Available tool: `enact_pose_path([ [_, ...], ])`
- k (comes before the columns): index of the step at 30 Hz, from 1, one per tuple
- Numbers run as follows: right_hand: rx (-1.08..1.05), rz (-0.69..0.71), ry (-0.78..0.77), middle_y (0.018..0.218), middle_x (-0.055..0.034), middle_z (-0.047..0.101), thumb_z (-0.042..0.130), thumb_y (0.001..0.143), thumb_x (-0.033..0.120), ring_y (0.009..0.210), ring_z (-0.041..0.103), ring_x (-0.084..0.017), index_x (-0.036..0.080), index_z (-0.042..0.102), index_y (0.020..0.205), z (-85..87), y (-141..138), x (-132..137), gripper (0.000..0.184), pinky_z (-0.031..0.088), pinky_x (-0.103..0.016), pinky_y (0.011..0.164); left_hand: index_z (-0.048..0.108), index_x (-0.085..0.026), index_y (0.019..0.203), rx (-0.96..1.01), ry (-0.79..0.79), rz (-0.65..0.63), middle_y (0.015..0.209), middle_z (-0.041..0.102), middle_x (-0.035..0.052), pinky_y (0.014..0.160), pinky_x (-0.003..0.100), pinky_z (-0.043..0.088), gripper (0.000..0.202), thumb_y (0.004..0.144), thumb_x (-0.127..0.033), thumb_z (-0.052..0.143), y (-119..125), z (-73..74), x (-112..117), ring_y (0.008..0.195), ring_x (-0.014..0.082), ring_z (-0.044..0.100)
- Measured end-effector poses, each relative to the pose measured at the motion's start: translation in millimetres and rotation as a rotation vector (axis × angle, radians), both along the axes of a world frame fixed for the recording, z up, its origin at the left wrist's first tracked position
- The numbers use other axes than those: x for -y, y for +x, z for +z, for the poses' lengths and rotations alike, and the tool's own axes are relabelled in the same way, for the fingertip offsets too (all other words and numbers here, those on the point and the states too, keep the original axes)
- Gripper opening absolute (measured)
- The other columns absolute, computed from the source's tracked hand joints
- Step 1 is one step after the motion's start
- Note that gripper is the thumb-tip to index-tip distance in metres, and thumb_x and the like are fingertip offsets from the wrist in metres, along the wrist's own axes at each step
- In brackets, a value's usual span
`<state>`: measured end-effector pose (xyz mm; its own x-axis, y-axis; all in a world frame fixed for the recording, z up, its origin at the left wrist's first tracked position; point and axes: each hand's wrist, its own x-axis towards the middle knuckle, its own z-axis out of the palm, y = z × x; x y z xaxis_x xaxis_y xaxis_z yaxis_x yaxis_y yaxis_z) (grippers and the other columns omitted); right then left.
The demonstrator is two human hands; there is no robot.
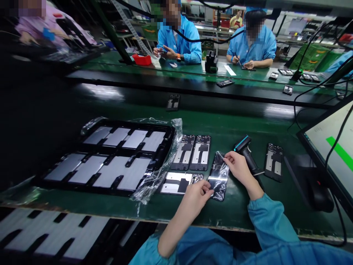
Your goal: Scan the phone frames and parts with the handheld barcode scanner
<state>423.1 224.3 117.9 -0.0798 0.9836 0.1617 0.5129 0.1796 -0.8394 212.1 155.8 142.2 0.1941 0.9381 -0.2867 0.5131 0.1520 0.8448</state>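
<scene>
A dark phone lies on the green bench in front of me, with shiny, wrinkled clear plastic film over it. My right hand pinches the film at the phone's upper right edge. At the lower left edge, my left hand has its fingers curled, thumb and forefinger closed on the film. Two opened phones with bare inner parts stand side by side just left of it. Another opened phone lies sideways below them, partly behind my left hand.
A black tray with silvery rectangular panels and loose plastic wrap fills the left. A barcode scanner, one opened phone, a black mouse and a monitor are at right. A phone lies further back. Co-workers in blue sit opposite.
</scene>
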Motion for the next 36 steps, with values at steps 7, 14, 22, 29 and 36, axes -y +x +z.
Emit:
enact_pose_path([
  [7,0.163,0.02,0.128,0.08,-0.002,0.055,0.054,0.092,0.019,0.071,0.056,-0.017,0.019,0.058,0.085,-6.2,1,1,0.008,0.045,-0.029,0.066,0.062,-0.021,0.074,-0.062,0.069,-0.048,0.064,0.065,-0.0004,0.062,0.027,0.045,0.009,0.074,-0.029,0.067,3,-5.1,0,0.059,0.0178,0.061],
  [14,0.363,-0.043,0.202,0.091,-0.0071,0.059,0.051,0.096,0.024,0.074,0.059,-0.02,0.016,0.059,0.1,-14.0,2,-1,0.012,0.049,-0.032,0.07,0.06,-0.017,0.108,-0.257,0.113,-0.126,0.07,0.063,0.0014,0.062,0.029,0.045,0.03,0.081,-0.03,0.064,3,-2.6,3,0.064,0.021,0.063],
  [22,0.57,-0.04,0.374,0.116,-0.0185,0.062,0.041,0.098,0.018,0.109,0.057,-0.028,0.01,0.063,0.109,-7.3,-8,-1,0.026,0.05,-0.041,0.096,0.058,-0.021,0.129,-0.672,0.747,-0.401,0.148,0.045,0.0143,0.108,0.051,0.038,0.048,0.084,-0.009,0.05,8,-8.5,13,0.136,0.0352,0.041],
  [29,0.72,0.196,0.245,0.154,-0.0161,0.037,0.041,0.099,0.027,0.142,0.034,-0.029,0.004,0.039,0.144,-3.3,-24,37,0.05,0.036,-0.046,0.117,0.044,-0.004,0.141,-0.767,0.863,-0.416,0.151,0.039,0.0229,0.11,0.05,0.039,0.06,0.09,-0.034,0.053,18,-46.1,28,0.139,0.0374,0.038],
  [36,0.775,0.166,0.129,0.155,-0.0222,0.031,0.045,0.096,0.047,0.143,0.028,-0.037,0.006,0.037,0.146,3.8,-35,4,0.066,0.03,-0.052,0.117,0.041,0.001,0.142,-0.804,0.832,-0.434,0.151,0.033,0.0314,0.112,0.054,0.034,0.087,0.08,-0.053,0.066,23,-43.9,34,0.142,0.0433,0.028],
])
